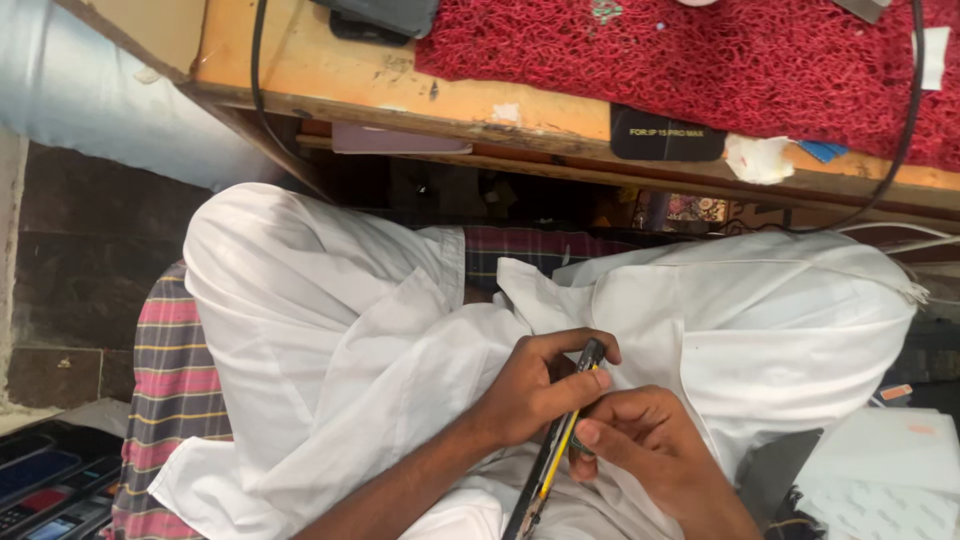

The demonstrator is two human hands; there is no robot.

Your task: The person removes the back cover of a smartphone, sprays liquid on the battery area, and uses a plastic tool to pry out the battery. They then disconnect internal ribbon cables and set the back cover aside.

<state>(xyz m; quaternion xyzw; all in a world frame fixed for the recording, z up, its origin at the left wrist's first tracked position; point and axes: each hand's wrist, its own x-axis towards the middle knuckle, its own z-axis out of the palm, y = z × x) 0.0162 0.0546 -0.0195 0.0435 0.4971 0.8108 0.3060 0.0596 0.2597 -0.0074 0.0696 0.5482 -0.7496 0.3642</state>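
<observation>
White cloth (330, 330) covers our lap below the wooden workbench (330, 85) with its red mesh mat (720, 60). At lower left we see a tray (45, 490) of dark phone cases. Our left hand (535, 390) grips a black-and-yellow utility knife (560, 440); our right hand (645, 445) curls beside it, thumb touching the handle.

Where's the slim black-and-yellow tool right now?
In the head view, low centre: the slim black-and-yellow tool is gripped by the left hand, the right hand touching it, over the white-clothed lap, below the wooden bench.
</observation>
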